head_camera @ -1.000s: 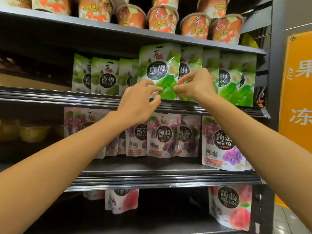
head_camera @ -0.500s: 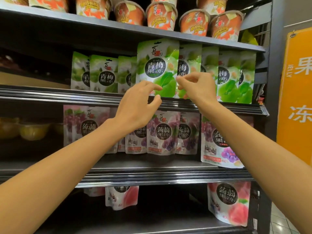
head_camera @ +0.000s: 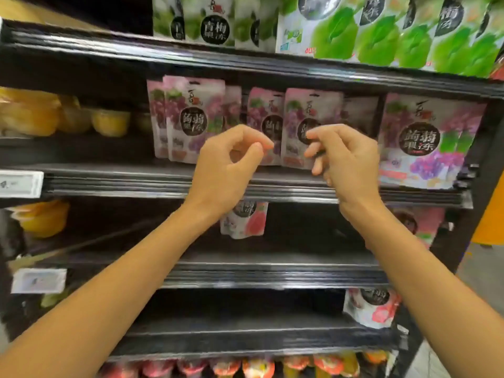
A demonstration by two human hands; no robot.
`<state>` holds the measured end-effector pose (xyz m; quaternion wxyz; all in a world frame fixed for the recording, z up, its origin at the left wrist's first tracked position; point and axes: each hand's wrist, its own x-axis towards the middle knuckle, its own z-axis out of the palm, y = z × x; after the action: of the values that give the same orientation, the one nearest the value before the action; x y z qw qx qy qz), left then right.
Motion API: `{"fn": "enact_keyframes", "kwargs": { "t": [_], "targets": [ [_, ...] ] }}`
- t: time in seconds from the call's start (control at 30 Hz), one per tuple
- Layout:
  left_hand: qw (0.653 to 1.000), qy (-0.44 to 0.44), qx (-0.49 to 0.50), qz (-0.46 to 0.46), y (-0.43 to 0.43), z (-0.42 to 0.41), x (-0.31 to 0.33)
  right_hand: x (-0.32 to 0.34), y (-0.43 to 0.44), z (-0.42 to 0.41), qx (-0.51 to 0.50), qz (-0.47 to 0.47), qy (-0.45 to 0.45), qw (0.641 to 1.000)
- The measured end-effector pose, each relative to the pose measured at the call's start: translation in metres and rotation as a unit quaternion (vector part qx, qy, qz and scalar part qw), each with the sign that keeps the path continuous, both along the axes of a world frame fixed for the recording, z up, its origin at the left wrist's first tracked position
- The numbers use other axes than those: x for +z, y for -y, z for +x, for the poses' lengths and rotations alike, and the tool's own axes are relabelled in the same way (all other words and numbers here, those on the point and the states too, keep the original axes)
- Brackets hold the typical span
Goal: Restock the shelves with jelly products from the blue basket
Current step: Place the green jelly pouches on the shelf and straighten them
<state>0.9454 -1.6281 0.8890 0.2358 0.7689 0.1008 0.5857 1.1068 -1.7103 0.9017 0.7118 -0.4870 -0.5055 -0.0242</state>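
- Your left hand (head_camera: 231, 165) and right hand (head_camera: 347, 163) are curled, holding nothing, purple pouches (head_camera: 308, 110) just beyond them.
- Probably next: fetch another one and pinch its top corners.

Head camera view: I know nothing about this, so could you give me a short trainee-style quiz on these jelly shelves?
1. True or false: the left hand holds a pouch.
2. Which pouches stand on the shelf above the purple grape jelly pouches? A green, B blue, C black.
3. Fill in: the largest purple pouch stands to the ___ of the right hand.
Key: 1 false, it is empty; 2 A, the green plum jelly pouches; 3 right.
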Motion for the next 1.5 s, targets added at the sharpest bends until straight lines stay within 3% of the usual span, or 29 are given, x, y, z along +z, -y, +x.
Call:
{"fn": "enact_keyframes", "kwargs": {
  "t": [0.17, 0.27, 0.53, 0.73, 1.1, 1.27, 1.4, 1.5],
  "targets": [
    [0.990, -0.064, -0.034, -0.120, 0.008, -0.063, -0.120, -0.121, 0.014, -0.058, 0.052, -0.107, -0.063, 0.991],
    [0.961, -0.108, -0.050, -0.251, 0.009, -0.100, -0.209, -0.216, 0.023, -0.087, 0.057, -0.225, -0.135, 0.963],
    [0.803, -0.272, -0.004, -0.530, 0.037, -0.185, -0.490, -0.484, 0.062, -0.149, 0.020, -0.531, -0.281, 0.799],
    [0.696, -0.282, 0.076, -0.656, 0.081, -0.228, -0.656, -0.647, 0.083, -0.175, 0.007, -0.622, -0.357, 0.697],
    [0.556, -0.304, 0.116, -0.765, 0.122, -0.208, -0.924, -0.925, 0.115, -0.164, -0.056, -0.700, -0.345, 0.623],
    [0.522, -0.354, 0.080, -0.772, 0.154, -0.167, -1.009, -1.020, 0.138, -0.131, -0.071, -0.751, -0.291, 0.588],
    [0.532, -0.421, 0.040, -0.734, 0.176, -0.137, -1.056, -1.067, 0.147, -0.118, -0.086, -0.808, -0.156, 0.562],
    [0.515, -0.433, 0.048, -0.738, 0.194, -0.125, -1.078, -1.090, 0.149, -0.120, -0.078, -0.812, -0.187, 0.547]
  ]
}}
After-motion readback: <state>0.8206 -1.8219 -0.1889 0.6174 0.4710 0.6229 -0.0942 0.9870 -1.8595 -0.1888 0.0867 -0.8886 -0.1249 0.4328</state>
